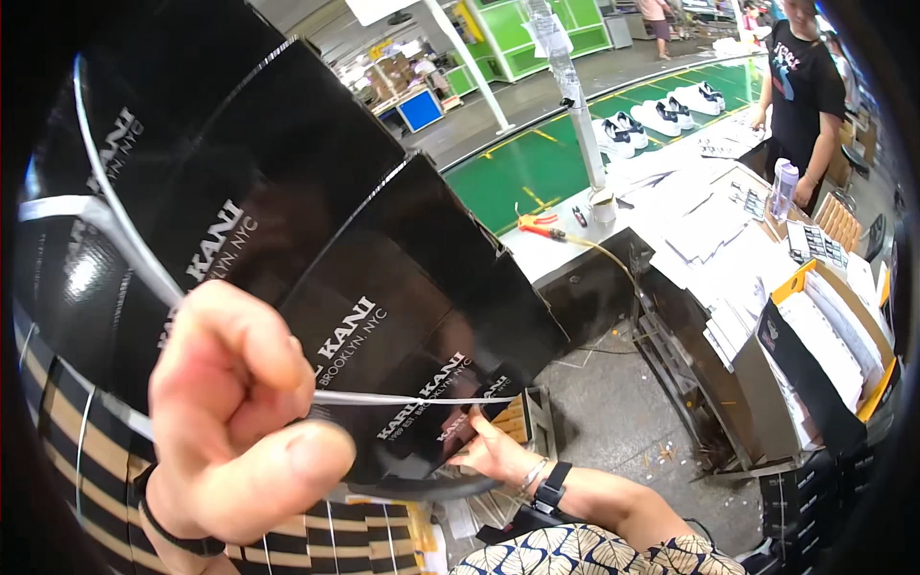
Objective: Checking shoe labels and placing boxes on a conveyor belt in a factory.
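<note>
My left hand (240, 412) is close up, its fingers curled into a fist with the thumb forward. A white strap (134, 249) runs down from the upper left to this fist and comes out on its other side toward the right. Behind it leans a stack of glossy black shoeboxes (335, 278) with pale printing. Low on the right, my right hand (494, 450) grips the edge of the end box (470, 412), close under the strap. What lies inside the left fist is mostly hidden.
More strapped boxes (355, 537) lie below left. To the right, a worktable holds papers (709, 220), orange-handled pliers (541, 226) and a bottle (783, 187). A carton of papers (824, 326) stands nearer. White shoes (661, 117) sit on a green conveyor (522, 172). A co-worker (805, 96) stands beyond.
</note>
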Demonstrator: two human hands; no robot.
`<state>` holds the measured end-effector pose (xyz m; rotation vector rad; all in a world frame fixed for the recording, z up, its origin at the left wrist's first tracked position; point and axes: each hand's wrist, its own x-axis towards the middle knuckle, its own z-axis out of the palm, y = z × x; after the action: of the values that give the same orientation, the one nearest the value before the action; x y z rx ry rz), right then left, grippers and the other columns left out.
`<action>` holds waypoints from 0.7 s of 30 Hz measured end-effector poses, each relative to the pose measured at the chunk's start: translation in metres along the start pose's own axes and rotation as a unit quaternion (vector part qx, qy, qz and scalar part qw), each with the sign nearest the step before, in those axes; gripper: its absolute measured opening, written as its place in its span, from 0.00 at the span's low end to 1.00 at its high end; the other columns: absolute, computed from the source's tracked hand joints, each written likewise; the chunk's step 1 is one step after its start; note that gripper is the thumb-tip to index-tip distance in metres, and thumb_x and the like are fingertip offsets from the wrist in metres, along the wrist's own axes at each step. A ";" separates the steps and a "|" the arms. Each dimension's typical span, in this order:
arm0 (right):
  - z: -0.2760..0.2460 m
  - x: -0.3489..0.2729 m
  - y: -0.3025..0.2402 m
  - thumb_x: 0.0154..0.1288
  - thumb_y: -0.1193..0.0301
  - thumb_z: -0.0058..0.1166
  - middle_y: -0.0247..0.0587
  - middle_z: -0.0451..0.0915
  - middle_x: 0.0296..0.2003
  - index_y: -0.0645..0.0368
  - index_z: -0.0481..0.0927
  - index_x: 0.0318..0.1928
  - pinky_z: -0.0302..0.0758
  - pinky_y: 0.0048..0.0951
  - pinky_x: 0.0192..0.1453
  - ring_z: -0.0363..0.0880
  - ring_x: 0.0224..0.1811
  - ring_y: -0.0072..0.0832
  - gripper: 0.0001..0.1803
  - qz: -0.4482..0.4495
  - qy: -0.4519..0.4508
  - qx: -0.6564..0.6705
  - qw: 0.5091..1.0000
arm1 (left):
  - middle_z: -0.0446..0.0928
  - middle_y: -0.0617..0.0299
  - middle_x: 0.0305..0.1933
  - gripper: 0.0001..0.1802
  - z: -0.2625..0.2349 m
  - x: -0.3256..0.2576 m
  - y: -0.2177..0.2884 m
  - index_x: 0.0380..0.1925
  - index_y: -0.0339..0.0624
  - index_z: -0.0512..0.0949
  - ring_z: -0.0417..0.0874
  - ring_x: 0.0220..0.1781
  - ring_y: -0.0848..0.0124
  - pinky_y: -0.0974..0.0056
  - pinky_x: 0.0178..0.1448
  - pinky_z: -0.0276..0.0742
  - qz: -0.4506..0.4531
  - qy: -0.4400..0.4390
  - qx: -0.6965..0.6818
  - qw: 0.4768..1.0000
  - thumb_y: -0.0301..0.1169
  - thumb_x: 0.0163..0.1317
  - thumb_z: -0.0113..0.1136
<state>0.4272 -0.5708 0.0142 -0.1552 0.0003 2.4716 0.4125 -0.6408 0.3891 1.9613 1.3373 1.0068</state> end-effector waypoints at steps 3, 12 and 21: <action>-0.015 0.042 -0.005 0.61 0.45 0.46 0.34 0.62 0.60 0.49 0.54 0.64 0.52 0.51 0.65 0.57 0.63 0.33 0.36 -0.002 -0.002 -0.107 0.994 | 0.58 0.75 0.17 0.17 -0.027 0.037 -0.048 0.31 0.39 0.63 0.55 0.17 0.87 0.78 0.21 0.50 0.022 -0.028 -0.043 0.998 0.25 0.48 0.63; -0.020 0.132 -0.006 0.63 0.45 0.43 0.43 0.52 0.64 0.50 0.53 0.65 0.53 0.46 0.67 0.55 0.66 0.34 0.36 0.075 0.031 -0.101 0.992 | 0.59 0.74 0.17 0.11 -0.079 0.103 -0.161 0.23 0.42 0.64 0.58 0.19 0.86 0.77 0.21 0.55 0.070 0.066 0.070 0.993 0.30 0.60 0.55; -0.040 0.117 -0.052 0.62 0.46 0.46 0.37 0.71 0.51 0.54 0.64 0.59 0.64 0.29 0.52 0.68 0.53 0.24 0.32 0.278 -0.031 -0.421 0.863 | 0.56 0.74 0.16 0.20 -0.164 0.089 -0.295 0.18 0.46 0.63 0.55 0.17 0.84 0.74 0.21 0.50 -0.072 0.345 0.086 0.932 0.42 0.69 0.41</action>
<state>0.3728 -0.4592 -0.0366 -0.5017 -1.2306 2.8576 0.1440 -0.4491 0.2756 1.6421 1.9637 1.6392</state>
